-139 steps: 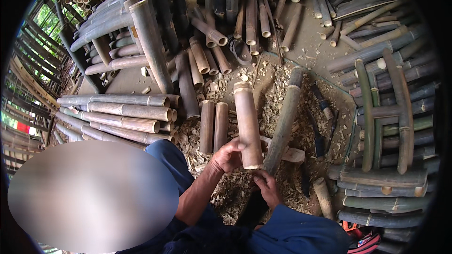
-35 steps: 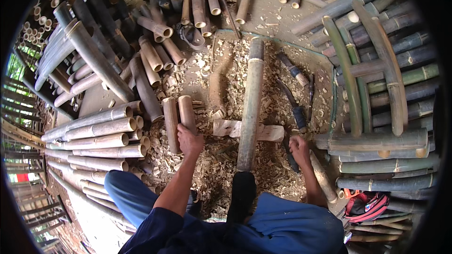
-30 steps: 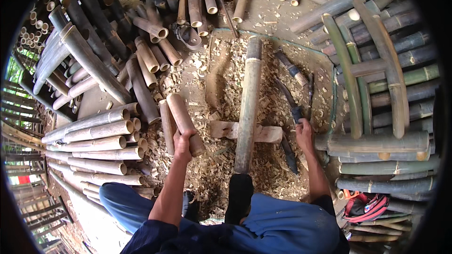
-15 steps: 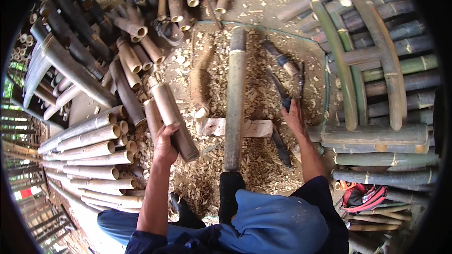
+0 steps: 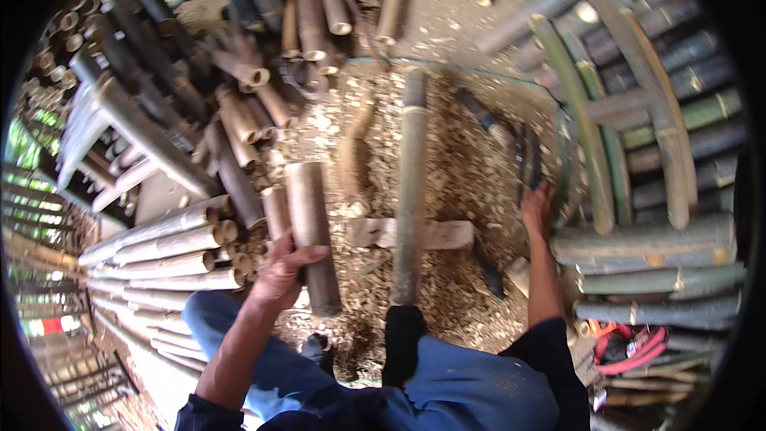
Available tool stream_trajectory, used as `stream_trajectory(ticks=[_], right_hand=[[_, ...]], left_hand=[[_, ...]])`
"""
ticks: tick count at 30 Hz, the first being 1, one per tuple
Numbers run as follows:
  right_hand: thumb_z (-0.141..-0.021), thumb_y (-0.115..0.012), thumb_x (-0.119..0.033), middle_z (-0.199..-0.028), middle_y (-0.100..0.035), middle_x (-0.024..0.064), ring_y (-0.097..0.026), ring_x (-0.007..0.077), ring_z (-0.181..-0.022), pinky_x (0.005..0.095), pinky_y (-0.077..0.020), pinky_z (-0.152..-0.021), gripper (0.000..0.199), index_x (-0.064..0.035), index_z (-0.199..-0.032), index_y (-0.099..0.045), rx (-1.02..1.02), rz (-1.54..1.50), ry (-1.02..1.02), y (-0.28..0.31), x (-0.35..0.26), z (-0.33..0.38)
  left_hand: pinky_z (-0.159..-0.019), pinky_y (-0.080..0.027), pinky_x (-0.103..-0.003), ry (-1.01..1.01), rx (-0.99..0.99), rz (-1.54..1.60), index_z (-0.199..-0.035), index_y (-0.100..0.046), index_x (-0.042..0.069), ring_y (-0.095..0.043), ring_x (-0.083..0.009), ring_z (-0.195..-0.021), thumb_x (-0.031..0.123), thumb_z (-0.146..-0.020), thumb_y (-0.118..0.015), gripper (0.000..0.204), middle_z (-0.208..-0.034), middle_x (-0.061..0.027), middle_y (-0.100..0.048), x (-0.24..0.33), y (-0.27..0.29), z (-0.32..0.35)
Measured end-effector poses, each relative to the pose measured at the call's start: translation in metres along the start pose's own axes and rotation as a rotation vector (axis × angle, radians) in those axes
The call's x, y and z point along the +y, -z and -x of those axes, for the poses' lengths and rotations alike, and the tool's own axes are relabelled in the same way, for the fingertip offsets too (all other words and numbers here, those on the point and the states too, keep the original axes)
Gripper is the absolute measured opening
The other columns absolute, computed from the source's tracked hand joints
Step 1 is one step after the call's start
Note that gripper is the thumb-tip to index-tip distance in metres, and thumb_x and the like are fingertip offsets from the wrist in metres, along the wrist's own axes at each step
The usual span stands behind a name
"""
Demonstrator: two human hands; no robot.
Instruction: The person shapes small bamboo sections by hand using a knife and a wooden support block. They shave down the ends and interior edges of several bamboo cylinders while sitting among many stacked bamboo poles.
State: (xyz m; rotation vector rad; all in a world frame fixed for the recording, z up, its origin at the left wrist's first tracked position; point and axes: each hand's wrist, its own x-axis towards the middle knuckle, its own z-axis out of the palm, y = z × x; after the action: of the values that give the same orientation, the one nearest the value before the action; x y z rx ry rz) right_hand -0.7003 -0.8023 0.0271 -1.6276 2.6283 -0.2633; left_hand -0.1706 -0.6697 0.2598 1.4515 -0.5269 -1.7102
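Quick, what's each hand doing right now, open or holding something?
Left hand: closed, holding a short bamboo piece.
Right hand: at a dark tool; blur hides whether it grips.

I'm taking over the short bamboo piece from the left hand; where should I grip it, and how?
Probably grip the bamboo piece around its uncovered, cylindrical upper part, from the right; the left hand holds it lower, from the left.

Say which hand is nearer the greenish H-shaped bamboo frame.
Right. The right hand is left of the bamboo frame, by its near end; the left hand is farther left, beyond the long greenish bamboo pole, holding a short brown bamboo cylinder.
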Motion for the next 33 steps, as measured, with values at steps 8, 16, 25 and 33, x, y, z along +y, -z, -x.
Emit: stream_trajectory(ticks=[8, 16, 25, 33], right_hand=[[-0.09, -0.075, -0.02, -0.116, -0.063, 0.0297, -0.062, 0.0491, -0.109, 0.0573, -0.0536, -0.087, 0.045, 0.0014, -0.125, -0.057, -0.47, -0.042, 0.344, 0.084, -0.014, 0.173], [-0.078, -0.084, -0.01, -0.127, -0.056, 0.0257, -0.061, 0.0476, -0.114, 0.0549, -0.0553, -0.086, 0.062, -0.0018, -0.129, -0.05, -0.309, -0.042, 0.436, 0.064, 0.017, 0.211], [-0.08, -0.079, -0.029, -0.103, -0.073, 0.026, -0.07, 0.0463, -0.099, 0.0544, -0.0551, -0.087, 0.049, -0.0002, -0.117, -0.063, -0.567, 0.167, 0.232, 0.058, 0.016, 0.191], [-0.078, -0.078, -0.033, -0.1, -0.073, 0.0274, -0.071, 0.0453, -0.095, 0.0532, -0.0559, -0.086, 0.052, 0.0001, -0.116, -0.063, -0.416, 0.11, 0.189, 0.067, -0.001, 0.206]], left_hand=[[-0.101, -0.053, -0.044, -0.138, -0.108, 0.178, -0.146, -0.041, -0.005, -0.062, -0.0234, -0.112, 0.029, -0.085, -0.082, 0.08, -0.125, -0.0137, -0.059, -0.006, 0.002, -0.038], [-0.097, -0.057, -0.048, -0.025, -0.209, 0.45, -0.138, -0.054, -0.001, -0.068, -0.0269, -0.103, 0.034, -0.089, -0.077, 0.064, -0.115, -0.0137, -0.068, -0.009, -0.003, -0.068], [-0.089, -0.06, -0.048, -0.092, -0.237, 0.342, -0.167, -0.018, 0.024, -0.063, -0.0289, -0.116, 0.031, -0.089, -0.071, 0.095, -0.154, -0.0188, -0.041, -0.001, -0.001, -0.049], [-0.08, -0.068, -0.05, -0.151, -0.606, 0.906, -0.165, -0.023, 0.021, -0.07, -0.0446, -0.112, 0.055, -0.1, -0.062, 0.083, -0.14, -0.0414, -0.047, 0.001, 0.05, -0.051]])
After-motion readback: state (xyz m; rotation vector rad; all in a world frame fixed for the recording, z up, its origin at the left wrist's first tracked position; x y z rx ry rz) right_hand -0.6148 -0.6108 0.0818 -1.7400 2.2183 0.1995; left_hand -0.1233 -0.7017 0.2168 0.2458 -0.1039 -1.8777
